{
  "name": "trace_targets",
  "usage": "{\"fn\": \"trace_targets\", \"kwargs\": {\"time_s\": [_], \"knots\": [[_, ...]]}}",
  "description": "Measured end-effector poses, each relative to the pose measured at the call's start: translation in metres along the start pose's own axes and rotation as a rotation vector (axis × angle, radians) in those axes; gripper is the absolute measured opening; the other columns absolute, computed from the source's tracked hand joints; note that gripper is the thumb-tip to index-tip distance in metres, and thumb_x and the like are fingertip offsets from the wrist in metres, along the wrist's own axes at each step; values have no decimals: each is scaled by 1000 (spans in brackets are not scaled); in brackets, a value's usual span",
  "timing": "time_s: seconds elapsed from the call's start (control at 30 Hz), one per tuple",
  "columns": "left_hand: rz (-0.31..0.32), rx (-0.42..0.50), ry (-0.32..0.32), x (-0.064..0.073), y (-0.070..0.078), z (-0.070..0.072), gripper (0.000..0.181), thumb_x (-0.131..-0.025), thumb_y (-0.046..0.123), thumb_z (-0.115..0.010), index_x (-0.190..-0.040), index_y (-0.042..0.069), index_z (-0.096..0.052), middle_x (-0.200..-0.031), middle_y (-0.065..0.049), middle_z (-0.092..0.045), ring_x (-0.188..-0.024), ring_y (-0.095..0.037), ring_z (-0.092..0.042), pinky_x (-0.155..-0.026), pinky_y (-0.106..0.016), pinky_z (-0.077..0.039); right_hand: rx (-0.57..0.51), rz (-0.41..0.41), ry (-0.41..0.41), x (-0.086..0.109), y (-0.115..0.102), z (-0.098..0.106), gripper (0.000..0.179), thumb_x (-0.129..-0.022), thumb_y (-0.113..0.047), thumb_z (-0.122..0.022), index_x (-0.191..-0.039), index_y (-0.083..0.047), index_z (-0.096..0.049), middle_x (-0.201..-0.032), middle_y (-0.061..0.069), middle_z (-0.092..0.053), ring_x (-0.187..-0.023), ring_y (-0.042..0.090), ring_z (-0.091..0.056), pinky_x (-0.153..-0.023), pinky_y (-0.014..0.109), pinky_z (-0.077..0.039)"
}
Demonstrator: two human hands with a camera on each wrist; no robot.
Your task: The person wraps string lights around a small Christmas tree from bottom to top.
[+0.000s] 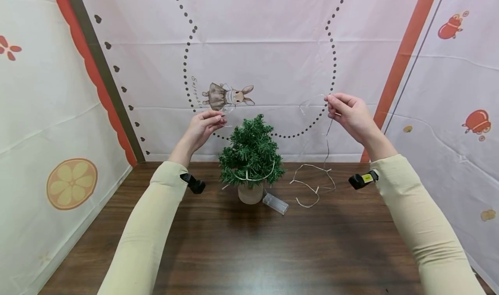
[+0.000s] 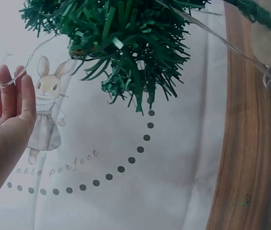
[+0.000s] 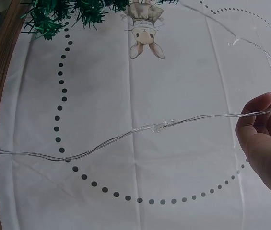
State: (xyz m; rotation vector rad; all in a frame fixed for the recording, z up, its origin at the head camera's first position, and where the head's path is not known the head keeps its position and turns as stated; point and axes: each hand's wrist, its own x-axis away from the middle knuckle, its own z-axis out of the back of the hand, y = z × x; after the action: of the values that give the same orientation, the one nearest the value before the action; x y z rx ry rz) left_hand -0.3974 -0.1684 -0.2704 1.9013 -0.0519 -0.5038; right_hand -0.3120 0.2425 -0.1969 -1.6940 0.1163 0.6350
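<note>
A small green artificial Christmas tree (image 1: 253, 150) stands upright in a pale pot (image 1: 250, 194). One stretch of clear string lights (image 3: 111, 140) curves around the front of its lower branches. Left of the treetop, my left hand (image 1: 202, 128) pinches the wire, which loops over its fingers (image 2: 19, 86) in the left wrist view. Up to the right, my right hand (image 1: 352, 115) pinches another part of the same wire between thumb and fingers. From there the strand drops to the table, and a faint length runs behind the tree toward the left hand.
A clear battery box (image 1: 276, 203) lies on the brown wooden table (image 1: 249, 251), close to the pot's right side. Loose coils of the light string (image 1: 312, 186) rest farther right. Printed cloth (image 1: 265, 61) hangs behind and on both sides.
</note>
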Motion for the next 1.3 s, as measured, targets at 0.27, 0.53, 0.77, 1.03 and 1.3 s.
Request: {"fn": "trace_targets", "kwargs": {"time_s": [0.27,0.53,0.77,1.03,1.3], "knots": [[-60,-137,-34,5,2,4,10,-92,4,-60,-94,7,-70,-97,-6,-69,-87,-16,-65,-89,-31,-52,-1,-24,0,4,-1,-2,13,-95,-10,-55,-93,-4,-67,-77,1,-54,-73,12,-47,-67,22,-48],[-120,47,-132,14,2,5,17,-97,0,-48,-96,4,-64,-97,-7,-65,-93,-19,-66,-94,-31,-50,-44,-35,-47,11,-5,-9,13,-95,-10,-57,-94,-3,-67,-77,2,-55,-72,12,-48,-69,23,-49],[-187,200,-289,22,-3,11,29,-97,-10,-35,-97,0,-62,-99,-13,-65,-98,-25,-65,-99,-34,-47,-99,-39,-132,21,-3,-13,15,-96,-8,-53,-94,-2,-66,-77,3,-55,-70,12,-49,-69,23,-50],[-205,209,-402,30,-9,25,36,-93,-17,-33,-96,-1,-65,-97,-14,-69,-99,-26,-65,-96,-32,-48,-16,-26,-214,33,3,-18,18,-99,-7,-47,-93,-5,-64,-72,3,-48,-67,16,-40,-67,24,-43],[-192,56,-465,36,-9,37,48,-88,-24,-28,-95,0,-68,-97,-14,-64,-101,-27,-63,-98,-33,-47,1,-1,-330,44,10,-19,21,-100,-3,-41,-90,-3,-60,-71,5,-43,-68,20,-34,-64,28,-36]]}}
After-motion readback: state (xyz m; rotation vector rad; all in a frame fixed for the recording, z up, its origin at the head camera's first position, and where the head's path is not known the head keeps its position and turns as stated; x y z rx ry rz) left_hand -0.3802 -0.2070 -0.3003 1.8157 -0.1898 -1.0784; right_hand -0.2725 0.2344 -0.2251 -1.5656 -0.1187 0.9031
